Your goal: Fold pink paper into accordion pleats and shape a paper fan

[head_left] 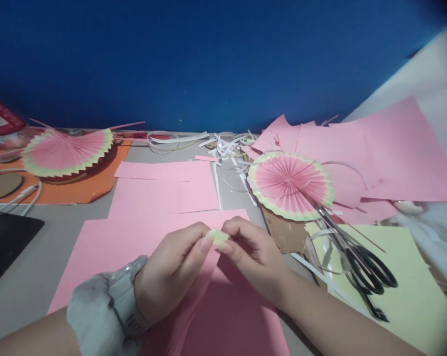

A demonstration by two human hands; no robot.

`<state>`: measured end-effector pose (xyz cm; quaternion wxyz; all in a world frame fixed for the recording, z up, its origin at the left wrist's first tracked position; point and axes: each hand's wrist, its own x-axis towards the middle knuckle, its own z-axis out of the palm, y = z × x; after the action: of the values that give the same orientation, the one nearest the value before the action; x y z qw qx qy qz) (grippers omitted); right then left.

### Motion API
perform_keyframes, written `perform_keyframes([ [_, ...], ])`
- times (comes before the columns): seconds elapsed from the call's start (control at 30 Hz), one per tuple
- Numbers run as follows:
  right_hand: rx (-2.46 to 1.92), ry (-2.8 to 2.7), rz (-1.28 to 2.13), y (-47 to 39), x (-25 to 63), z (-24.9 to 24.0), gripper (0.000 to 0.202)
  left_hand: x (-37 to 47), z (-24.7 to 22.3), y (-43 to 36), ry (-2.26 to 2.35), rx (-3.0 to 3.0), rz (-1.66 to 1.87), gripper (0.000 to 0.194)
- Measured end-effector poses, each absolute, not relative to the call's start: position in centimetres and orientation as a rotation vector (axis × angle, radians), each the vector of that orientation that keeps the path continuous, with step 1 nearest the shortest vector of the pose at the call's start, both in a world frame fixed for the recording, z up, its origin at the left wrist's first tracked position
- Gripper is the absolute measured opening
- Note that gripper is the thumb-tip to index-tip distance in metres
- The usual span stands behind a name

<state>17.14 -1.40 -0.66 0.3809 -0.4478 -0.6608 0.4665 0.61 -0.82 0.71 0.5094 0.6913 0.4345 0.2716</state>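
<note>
My left hand [179, 264] is closed, its thumb and fingertips pinching a small pale yellow-green piece of paper [220, 238]. From the other side my right hand [255, 254] grips the same piece between thumb and bent fingers. Most of the piece is hidden by the fingers, so I cannot tell how it is folded. Beneath both hands lie sheets of pink paper [156, 198], overlapping on the table. A pink edge [194, 311] slants down below my left hand; whether it joins the held piece is unclear.
Right of my hands, a round pleated pink-and-green paper fan [283, 183] lies near black-handled scissors [368, 269] on pale yellow paper [401, 247]. Another pleated fan [67, 153] rests on orange paper [97, 190] at left, behind a black device [12, 242]. Paper scraps [227, 146] lie along the blue wall [208, 64].
</note>
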Motion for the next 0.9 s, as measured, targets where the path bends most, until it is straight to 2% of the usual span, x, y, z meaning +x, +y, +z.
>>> perform_keyframes([
  [0.33, -1.155, -1.789, 1.124, -1.43, 17.11, -0.64, 0.021, 0.33, 0.28, -0.64, 1.102, 1.735, 0.588, 0.032],
  [0.9, -1.037, -1.371, 1.634, -0.80, 17.10, -0.86, 0.029, 0.58, 0.24, -0.20, 1.042, 1.588, 0.568, 0.033],
])
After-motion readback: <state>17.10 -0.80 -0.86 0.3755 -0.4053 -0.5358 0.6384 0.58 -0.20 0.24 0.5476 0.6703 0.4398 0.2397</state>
